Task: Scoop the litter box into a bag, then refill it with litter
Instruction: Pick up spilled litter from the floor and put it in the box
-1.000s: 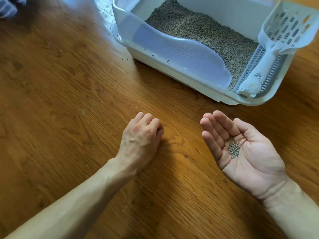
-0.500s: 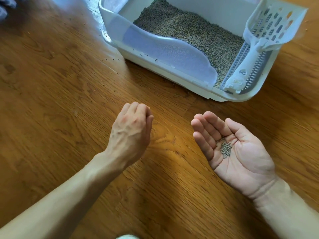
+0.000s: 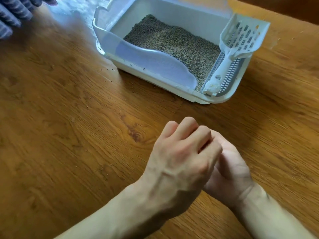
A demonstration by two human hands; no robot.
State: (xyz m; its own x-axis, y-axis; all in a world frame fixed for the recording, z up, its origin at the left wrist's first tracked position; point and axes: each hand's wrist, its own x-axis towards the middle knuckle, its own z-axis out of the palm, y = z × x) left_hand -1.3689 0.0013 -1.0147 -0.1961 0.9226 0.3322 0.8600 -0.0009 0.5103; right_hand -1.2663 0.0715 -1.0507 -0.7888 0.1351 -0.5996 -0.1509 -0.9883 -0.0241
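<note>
Our left hand (image 3: pixel 179 157) has moved over the upturned right hand (image 3: pixel 231 171), fingers curled into its palm, hiding the grains held there; pinching cannot be confirmed. The box (image 3: pixel 224 99), scoop (image 3: pixel 241 40) resting on its right rim, sits at the floor's far edge, so cleanup of spilled litter (image 3: pixel 172 42) continues

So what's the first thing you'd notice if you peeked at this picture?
Probably the two hands in front: the left hand is cupped over the right hand above the wooden table. Behind them sits a white litter box filled with brown litter, and a white slotted scoop rests along its right end. Stray grains dot the table near the box.
</note>
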